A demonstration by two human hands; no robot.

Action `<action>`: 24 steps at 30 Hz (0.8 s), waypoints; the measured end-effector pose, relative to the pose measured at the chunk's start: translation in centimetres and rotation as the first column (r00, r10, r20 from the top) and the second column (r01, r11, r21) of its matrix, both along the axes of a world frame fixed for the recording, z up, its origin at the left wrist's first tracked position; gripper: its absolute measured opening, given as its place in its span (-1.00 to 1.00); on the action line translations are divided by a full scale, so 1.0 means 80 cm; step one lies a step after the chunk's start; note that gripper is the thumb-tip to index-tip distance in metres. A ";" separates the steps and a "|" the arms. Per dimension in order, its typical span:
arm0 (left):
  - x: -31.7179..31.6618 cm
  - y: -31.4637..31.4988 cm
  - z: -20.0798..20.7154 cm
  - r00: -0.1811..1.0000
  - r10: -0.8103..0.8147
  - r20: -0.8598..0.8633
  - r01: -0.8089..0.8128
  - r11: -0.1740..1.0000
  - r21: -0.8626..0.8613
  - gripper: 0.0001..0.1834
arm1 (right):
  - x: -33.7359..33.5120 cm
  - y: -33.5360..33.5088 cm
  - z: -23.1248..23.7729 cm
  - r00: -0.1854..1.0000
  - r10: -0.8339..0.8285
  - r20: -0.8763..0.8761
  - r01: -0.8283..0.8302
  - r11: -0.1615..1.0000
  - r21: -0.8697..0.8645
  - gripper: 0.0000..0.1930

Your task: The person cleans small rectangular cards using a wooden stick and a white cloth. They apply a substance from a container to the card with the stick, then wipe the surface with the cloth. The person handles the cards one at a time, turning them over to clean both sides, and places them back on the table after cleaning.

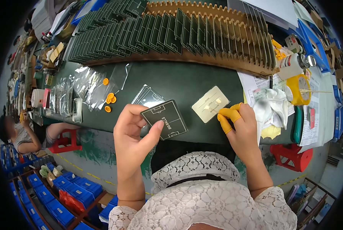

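Between thumb and fingers, my left hand [133, 134] holds a dark green card [164, 120] printed with white playing-field lines. Part of another lined card [147, 96], in a clear glossy sleeve, lies on the table just behind it. My right hand [238, 124] wears yellow finger cots and has its fingertips pressed together at the lower right edge of a cream card [208, 102]. Small pale pieces sit on that cream card. What the right fingertips hold, if anything, is too small to make out.
Brown slotted racks [232, 61] with many upright green cards span the table's back. Clear bags [93, 86] and orange caps [111, 97] lie left. On the right are a white cloth [273, 109], yellow tape roll [298, 89], bottle [292, 66] and green brush [298, 124]. Another person [24, 134] sits far left.
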State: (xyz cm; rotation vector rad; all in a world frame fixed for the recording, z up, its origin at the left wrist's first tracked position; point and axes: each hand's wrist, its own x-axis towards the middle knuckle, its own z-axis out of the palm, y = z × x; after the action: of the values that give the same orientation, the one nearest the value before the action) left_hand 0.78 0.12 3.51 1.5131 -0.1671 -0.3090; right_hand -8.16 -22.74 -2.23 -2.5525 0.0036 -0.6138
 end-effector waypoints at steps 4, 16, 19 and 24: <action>-0.003 -0.005 -0.004 1.000 0.021 -0.003 -0.021 0.999 -0.044 -0.81 | 0.002 0.000 -0.003 1.000 0.007 -0.006 -0.007 1.000 -0.008 -0.80; -0.014 -0.019 -0.032 0.711 -0.035 0.702 -0.200 0.947 0.250 -0.71 | -0.006 0.009 0.030 0.999 -0.050 0.016 0.040 0.931 0.363 -0.81; -0.016 -0.019 -0.029 0.616 -0.087 0.783 -0.256 0.917 0.304 -0.66 | -0.008 0.016 0.043 0.997 0.000 0.072 -0.036 0.864 0.502 -0.80; -0.019 -0.024 -0.024 0.576 -0.093 0.812 -0.298 0.901 0.315 -0.67 | -0.004 0.032 0.056 0.990 0.069 0.124 -0.124 0.847 0.518 -0.78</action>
State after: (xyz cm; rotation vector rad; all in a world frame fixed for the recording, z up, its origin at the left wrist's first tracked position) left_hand -0.72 -1.83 1.63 2.0080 -0.7943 0.5408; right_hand -8.52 -20.16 2.27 -1.9752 0.0066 -0.6037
